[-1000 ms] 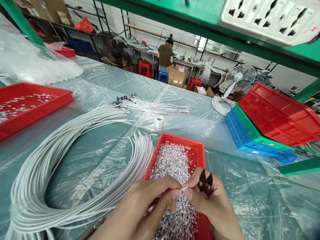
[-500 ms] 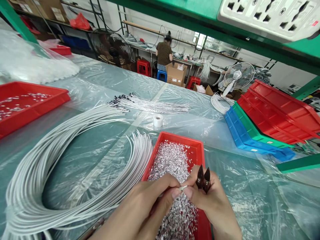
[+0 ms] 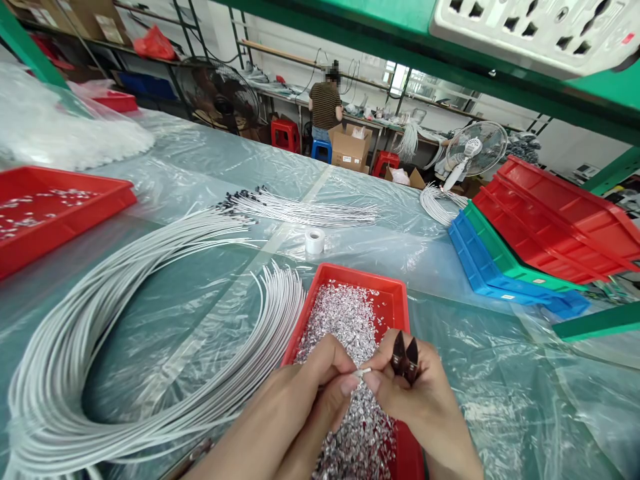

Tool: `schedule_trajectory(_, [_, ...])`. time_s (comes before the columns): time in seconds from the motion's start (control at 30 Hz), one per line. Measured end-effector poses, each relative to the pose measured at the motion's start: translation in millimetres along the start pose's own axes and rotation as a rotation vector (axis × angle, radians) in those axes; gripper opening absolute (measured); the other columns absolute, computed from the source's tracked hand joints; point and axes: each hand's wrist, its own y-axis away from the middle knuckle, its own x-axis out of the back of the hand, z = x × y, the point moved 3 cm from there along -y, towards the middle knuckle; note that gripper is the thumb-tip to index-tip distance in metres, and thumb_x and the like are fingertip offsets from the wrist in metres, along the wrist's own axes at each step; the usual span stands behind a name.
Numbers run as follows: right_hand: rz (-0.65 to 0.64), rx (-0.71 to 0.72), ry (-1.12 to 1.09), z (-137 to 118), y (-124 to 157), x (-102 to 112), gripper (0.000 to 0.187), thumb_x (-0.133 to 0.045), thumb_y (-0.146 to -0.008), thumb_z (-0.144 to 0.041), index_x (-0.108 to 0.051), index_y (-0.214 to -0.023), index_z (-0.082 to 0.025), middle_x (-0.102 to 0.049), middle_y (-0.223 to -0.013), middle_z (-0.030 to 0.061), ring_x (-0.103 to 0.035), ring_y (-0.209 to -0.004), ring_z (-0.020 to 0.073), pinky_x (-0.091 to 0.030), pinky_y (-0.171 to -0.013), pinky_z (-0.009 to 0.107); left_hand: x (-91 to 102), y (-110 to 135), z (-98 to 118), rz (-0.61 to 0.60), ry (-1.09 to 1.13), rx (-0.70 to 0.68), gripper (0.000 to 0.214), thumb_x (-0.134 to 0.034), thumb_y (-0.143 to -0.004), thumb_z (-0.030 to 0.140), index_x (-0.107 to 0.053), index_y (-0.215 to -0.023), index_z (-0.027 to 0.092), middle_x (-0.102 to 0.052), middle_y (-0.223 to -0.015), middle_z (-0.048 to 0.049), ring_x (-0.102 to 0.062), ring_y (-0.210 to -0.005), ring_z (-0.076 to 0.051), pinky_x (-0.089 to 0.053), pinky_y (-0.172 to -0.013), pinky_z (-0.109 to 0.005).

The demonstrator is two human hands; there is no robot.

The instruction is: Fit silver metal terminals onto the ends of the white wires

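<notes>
While the view has drifted slightly, little has changed; the white wire end [image 3: 363, 371] is pinched as before between the fingers of the left hand [image 3: 305, 400] and right hand [image 3: 415, 393], over the red tray [image 3: 400, 300]; cutters [image 3: 405, 352] stay tucked in the right palm; the fitting seems unfinished.

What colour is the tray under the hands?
Red tray, filled with silvery bits; clearest in the head view.

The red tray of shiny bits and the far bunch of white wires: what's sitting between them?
In the head view, a small white tape roll sits on the plastic-covered table between the red tray and the far wire bunch.
</notes>
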Motion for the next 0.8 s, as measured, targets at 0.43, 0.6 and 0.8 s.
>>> schedule_trajectory(0.43, [-0.02,0.0,-0.047,1.0,-1.0,-0.9,0.023,-0.079,-0.064,-0.022,-0.056,-0.063,-0.02,-0.03,-0.047,-0.01,-0.018,-0.046,0.0078,-0.015,-0.044,0.024,1.1,1.6,1.5,-0.078,0.059,0.084,0.031,-0.029,-0.094,0.048,-0.043,-0.083,0.022,-0.049,-0.058,0.0048,-0.046,-0.052,-0.012,-0.037,-0.053,-0.023])
schedule_trajectory(0.6, [-0.02,-0.004,-0.022,-1.6,-0.6,-1.2,0.024,-0.079,-0.064,-0.026,-0.056,-0.064,-0.021,-0.028,-0.048,-0.01,-0.017,-0.046,0.0082,-0.015,-0.044,0.025,1.4,0.2,0.7,-0.097,0.104,0.112,0.029,-0.03,-0.093,0.047,-0.042,-0.082,0.023,-0.048,-0.058,0.0044,-0.044,-0.053,-0.013,-0.036,-0.054,-0.025])
schedule_trajectory(0.8, [-0.032,-0.001,-0.024,-1.6,-1.0,-1.3,0.02,-0.075,-0.065,-0.023,-0.055,-0.064,-0.021,-0.027,-0.048,-0.0103,-0.017,-0.046,0.0083,-0.015,-0.045,0.025,2.7,-0.1,2.9,-0.12,0.1,0.12,0.03,-0.03,-0.094,0.046,-0.041,-0.078,0.023,-0.045,-0.057,0.0051,-0.042,-0.053,-0.013,-0.036,-0.054,-0.024])
